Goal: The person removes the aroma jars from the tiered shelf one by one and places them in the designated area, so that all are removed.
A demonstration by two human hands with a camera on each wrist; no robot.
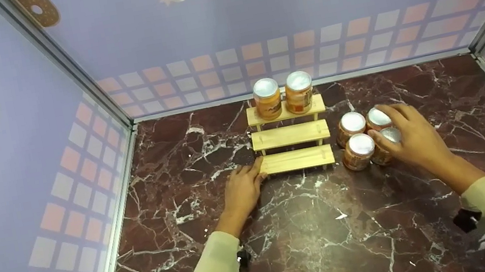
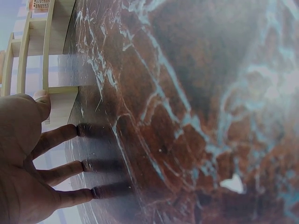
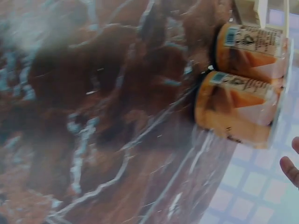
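A light wooden three-tier rack carries two orange jars with silvery lids, a left one and a right one, on its top tier. My left hand touches the left end of the lowest tier; in the left wrist view this hand has its thumb at the rack and its other fingers spread, tips down at the table. Right of the rack several similar jars stand close together. Over the right-hand ones hovers my right hand, fingers apart. The right wrist view shows its fingertips away from two jars.
The dark red marbled tabletop has white veins and a small white scrap in front of the rack. A patterned purple wall stands behind, with side panels at left and right.
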